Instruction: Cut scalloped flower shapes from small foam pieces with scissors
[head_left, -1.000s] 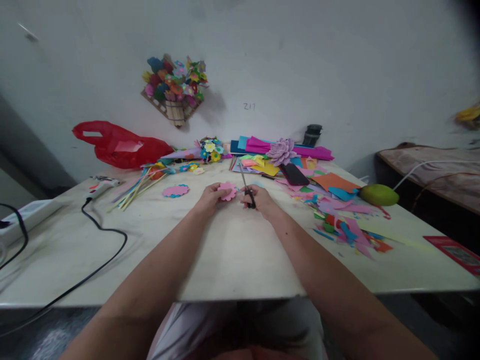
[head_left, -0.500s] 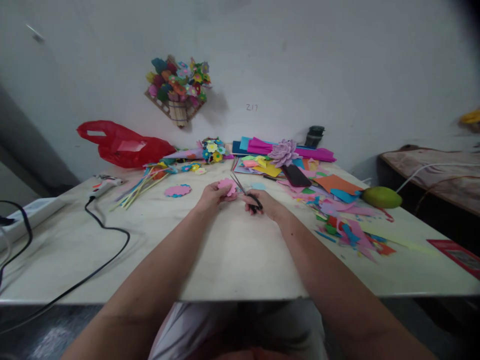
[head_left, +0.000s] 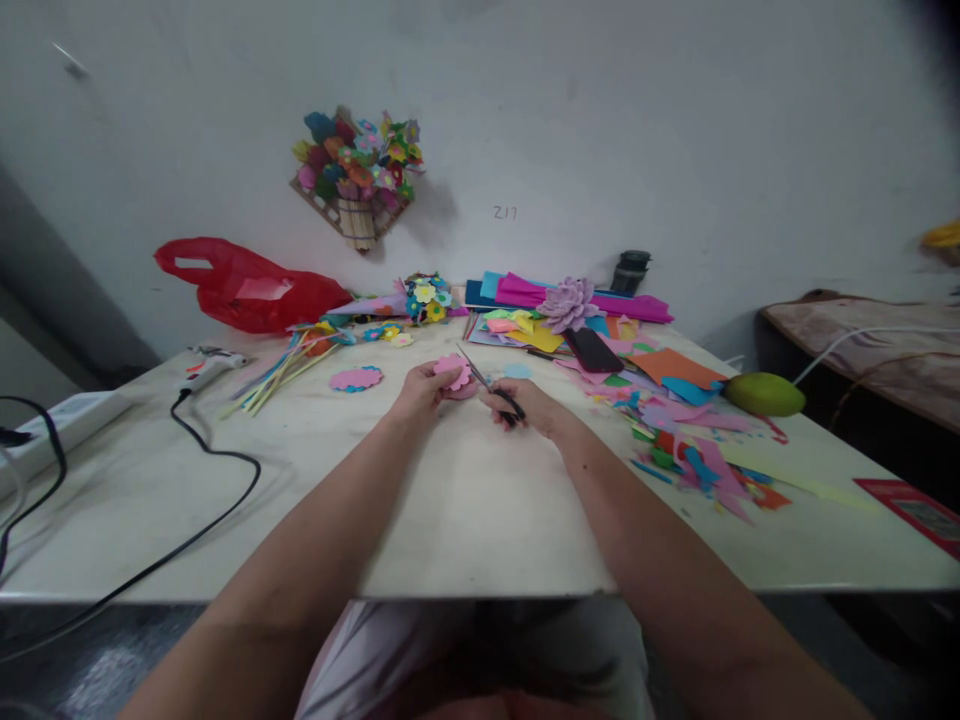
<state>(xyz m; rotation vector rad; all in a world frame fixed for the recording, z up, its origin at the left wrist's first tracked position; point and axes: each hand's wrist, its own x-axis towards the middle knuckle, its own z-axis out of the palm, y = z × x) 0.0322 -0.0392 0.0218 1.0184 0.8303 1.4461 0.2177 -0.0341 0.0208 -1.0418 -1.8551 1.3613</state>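
Observation:
My left hand point(head_left: 421, 390) is closed on a pink paper flower point(head_left: 454, 373), held just above the white table point(head_left: 465, 500). My right hand point(head_left: 526, 404) grips black-handled scissors point(head_left: 491, 385). Their blades point up and left, with the tips at the flower's right edge. A second pink and blue paper flower point(head_left: 355, 379) lies flat on the table to the left of my hands.
Coloured paper scraps point(head_left: 686, 440) and sheets point(head_left: 555, 315) cover the right and far side. A black phone point(head_left: 592, 350), green mango-like object point(head_left: 763, 393), red bag point(head_left: 240, 288), glue gun point(head_left: 206, 365) with black cord, coloured sticks point(head_left: 281, 370) and a wall flower basket point(head_left: 356, 180) are around.
The scissors swung from pointing straight away to pointing up-left toward the flower. Both hands stayed almost in place.

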